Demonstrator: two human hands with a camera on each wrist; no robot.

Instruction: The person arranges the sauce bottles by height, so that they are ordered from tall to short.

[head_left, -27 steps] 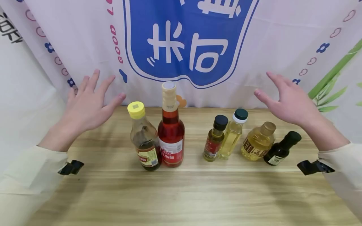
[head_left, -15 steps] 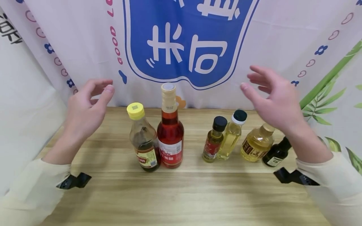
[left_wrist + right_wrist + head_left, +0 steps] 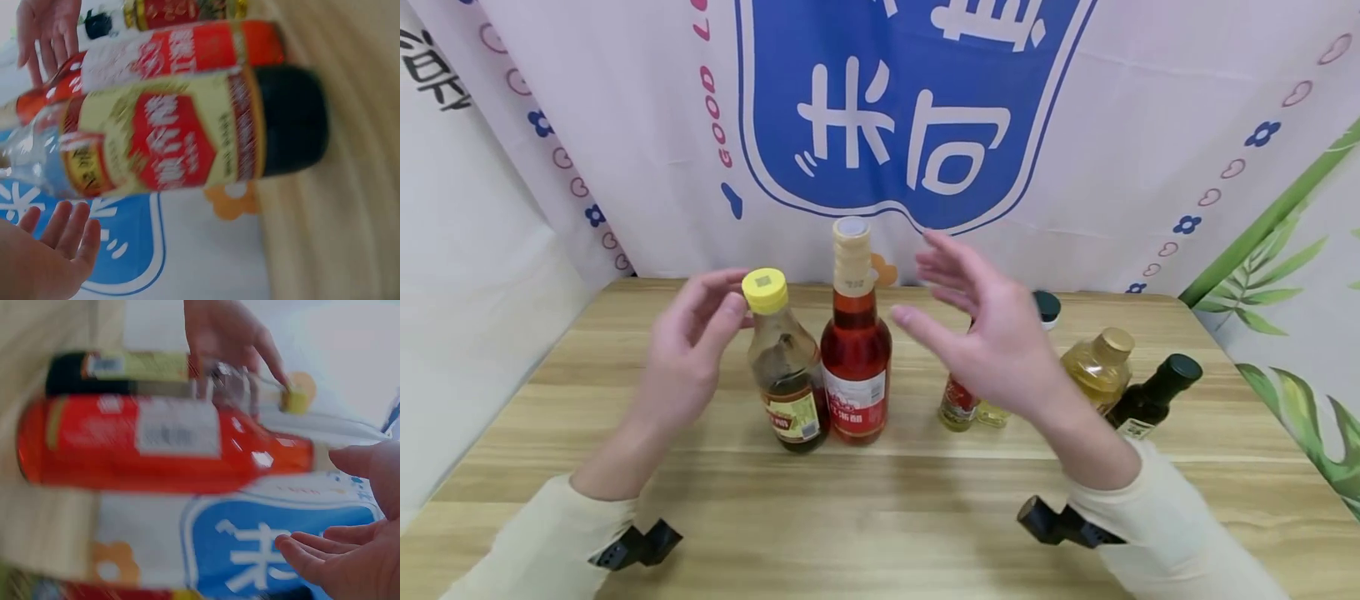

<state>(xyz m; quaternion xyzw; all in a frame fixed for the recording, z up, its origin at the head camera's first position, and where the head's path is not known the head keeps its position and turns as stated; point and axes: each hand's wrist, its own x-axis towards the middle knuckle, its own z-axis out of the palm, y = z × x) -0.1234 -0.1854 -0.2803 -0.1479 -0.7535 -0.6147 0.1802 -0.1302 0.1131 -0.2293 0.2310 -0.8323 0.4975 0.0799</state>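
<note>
A dark sauce bottle (image 3: 792,415) with a yellow cap stands upright beside a taller bottle of red vinegar (image 3: 854,354). My left hand (image 3: 688,346) is at the left of the yellow cap, fingers loosely bent and partly behind it in the head view. The left wrist view shows a gap between that hand (image 3: 53,250) and the sauce bottle (image 3: 162,134). Right of the red vinegar bottle, my right hand (image 3: 988,329) hovers with relaxed fingers and holds nothing. From the right wrist, its thumb appears near the vinegar bottle's neck (image 3: 294,451); contact is unclear.
Behind my right hand, a small red-labelled oil bottle (image 3: 958,404) and a green-capped bottle (image 3: 1047,308) are partly hidden. A squat oil bottle (image 3: 1097,367) and a dark green bottle (image 3: 1157,392) stand farther right. A printed curtain (image 3: 655,150) hangs behind the wooden table (image 3: 880,533).
Both hands have moved inward and lower, the left to the sauce bottle's cap, the right leftward toward the vinegar bottle. Their spread fingers have relaxed. The bottles stand where they were.
</note>
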